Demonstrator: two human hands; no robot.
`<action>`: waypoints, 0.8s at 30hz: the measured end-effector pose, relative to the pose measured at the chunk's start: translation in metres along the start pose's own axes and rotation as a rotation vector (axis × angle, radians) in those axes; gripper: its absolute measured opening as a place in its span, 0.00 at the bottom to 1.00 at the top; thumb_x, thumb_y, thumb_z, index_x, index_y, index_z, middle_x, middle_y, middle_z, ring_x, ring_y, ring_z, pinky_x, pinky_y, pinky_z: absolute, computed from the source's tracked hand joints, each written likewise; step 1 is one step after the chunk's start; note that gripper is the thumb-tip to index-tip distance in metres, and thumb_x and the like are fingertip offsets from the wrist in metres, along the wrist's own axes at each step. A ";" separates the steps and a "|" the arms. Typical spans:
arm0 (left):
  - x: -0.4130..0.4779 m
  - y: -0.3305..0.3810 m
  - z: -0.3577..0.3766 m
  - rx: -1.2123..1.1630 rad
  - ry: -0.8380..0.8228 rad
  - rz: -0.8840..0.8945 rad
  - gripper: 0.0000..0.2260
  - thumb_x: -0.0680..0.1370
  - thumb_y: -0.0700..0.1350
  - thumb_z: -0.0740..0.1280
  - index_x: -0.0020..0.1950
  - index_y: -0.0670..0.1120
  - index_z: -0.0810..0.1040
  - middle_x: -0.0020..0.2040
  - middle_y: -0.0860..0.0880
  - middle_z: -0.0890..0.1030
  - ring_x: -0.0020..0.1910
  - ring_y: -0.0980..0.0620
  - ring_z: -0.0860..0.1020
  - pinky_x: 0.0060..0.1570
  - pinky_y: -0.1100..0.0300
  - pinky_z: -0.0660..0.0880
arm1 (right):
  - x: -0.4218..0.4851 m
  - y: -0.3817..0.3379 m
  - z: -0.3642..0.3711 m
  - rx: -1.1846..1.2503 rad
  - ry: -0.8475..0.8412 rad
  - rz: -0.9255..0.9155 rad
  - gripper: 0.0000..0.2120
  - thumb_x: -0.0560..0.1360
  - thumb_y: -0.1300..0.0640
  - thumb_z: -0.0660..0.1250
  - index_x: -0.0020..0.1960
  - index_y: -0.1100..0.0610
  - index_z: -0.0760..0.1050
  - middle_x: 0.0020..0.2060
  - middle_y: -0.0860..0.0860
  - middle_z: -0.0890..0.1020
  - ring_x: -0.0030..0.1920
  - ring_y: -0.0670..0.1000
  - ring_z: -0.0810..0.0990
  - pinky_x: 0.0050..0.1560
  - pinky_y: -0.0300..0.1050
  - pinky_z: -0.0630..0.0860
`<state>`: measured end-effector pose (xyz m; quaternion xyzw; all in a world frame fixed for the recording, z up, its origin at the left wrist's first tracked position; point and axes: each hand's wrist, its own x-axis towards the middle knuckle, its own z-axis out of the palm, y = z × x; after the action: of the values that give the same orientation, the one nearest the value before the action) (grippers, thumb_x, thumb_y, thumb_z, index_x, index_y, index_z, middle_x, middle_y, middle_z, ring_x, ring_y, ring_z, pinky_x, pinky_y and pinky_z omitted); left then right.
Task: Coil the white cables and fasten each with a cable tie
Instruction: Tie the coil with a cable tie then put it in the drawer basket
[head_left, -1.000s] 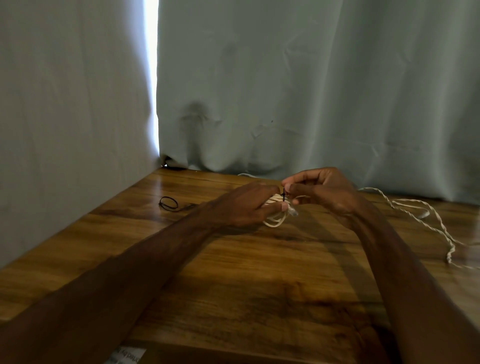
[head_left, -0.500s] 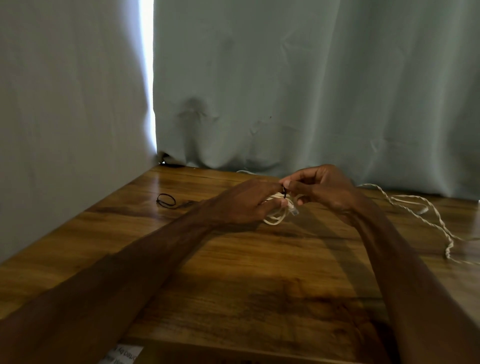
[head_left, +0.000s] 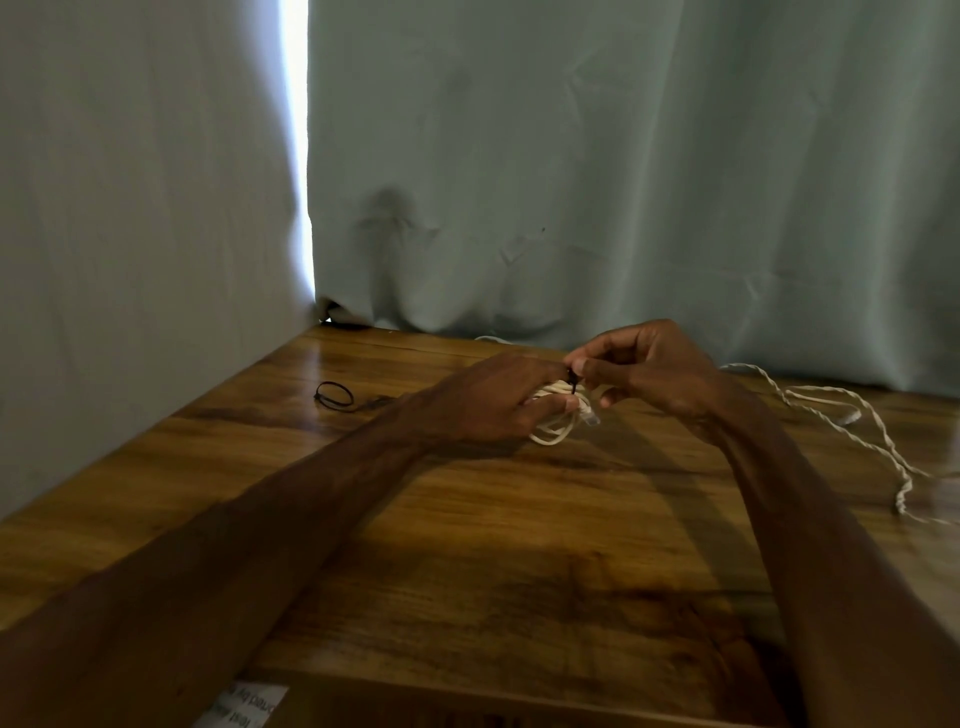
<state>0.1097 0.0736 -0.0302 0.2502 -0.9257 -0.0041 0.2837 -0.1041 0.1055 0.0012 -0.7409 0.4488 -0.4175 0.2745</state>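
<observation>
step: fastening tie on coil | left hand (head_left: 493, 400) clasps coiled white cable (head_left: 558, 413), mid-desk toward far edge | right hand (head_left: 649, 371) pinches black cable tie (head_left: 573, 383) | next: likely pull tight | loose cable (head_left: 852, 415) at right edge uncoiled | spare tie (head_left: 335, 396) near left edge

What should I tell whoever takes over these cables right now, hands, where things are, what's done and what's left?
Left hand grips the coiled white cable bundle over the wooden table.
Right hand pinches the thin black cable tie at the top of the bundle.
Spare looped black tie lies far left on the table.
Loose twisted white cable lies uncoiled at right.
Done: first coil wound.
Left: finish fastening its tie, then coil and tie the loose cable.
</observation>
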 end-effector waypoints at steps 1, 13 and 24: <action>0.001 0.000 0.001 0.002 0.002 -0.003 0.07 0.84 0.49 0.65 0.53 0.49 0.81 0.39 0.65 0.73 0.39 0.69 0.75 0.39 0.70 0.66 | 0.001 0.000 0.000 -0.010 0.000 -0.003 0.06 0.77 0.64 0.72 0.53 0.62 0.85 0.45 0.55 0.88 0.43 0.52 0.86 0.38 0.39 0.82; 0.000 0.002 -0.001 0.005 0.001 0.019 0.11 0.83 0.51 0.65 0.56 0.46 0.83 0.40 0.64 0.73 0.39 0.68 0.74 0.40 0.66 0.67 | 0.005 0.000 0.005 -0.081 0.007 -0.023 0.04 0.77 0.64 0.71 0.49 0.60 0.85 0.43 0.56 0.88 0.37 0.53 0.85 0.35 0.42 0.83; 0.001 -0.002 0.001 0.005 -0.022 -0.011 0.13 0.83 0.53 0.63 0.56 0.47 0.83 0.39 0.65 0.74 0.39 0.65 0.76 0.40 0.67 0.67 | 0.004 0.003 0.003 -0.064 -0.010 -0.020 0.04 0.77 0.66 0.72 0.51 0.63 0.85 0.45 0.57 0.88 0.38 0.54 0.85 0.36 0.41 0.82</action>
<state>0.1098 0.0713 -0.0307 0.2561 -0.9273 -0.0062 0.2728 -0.1016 0.1005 -0.0008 -0.7559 0.4531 -0.4018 0.2488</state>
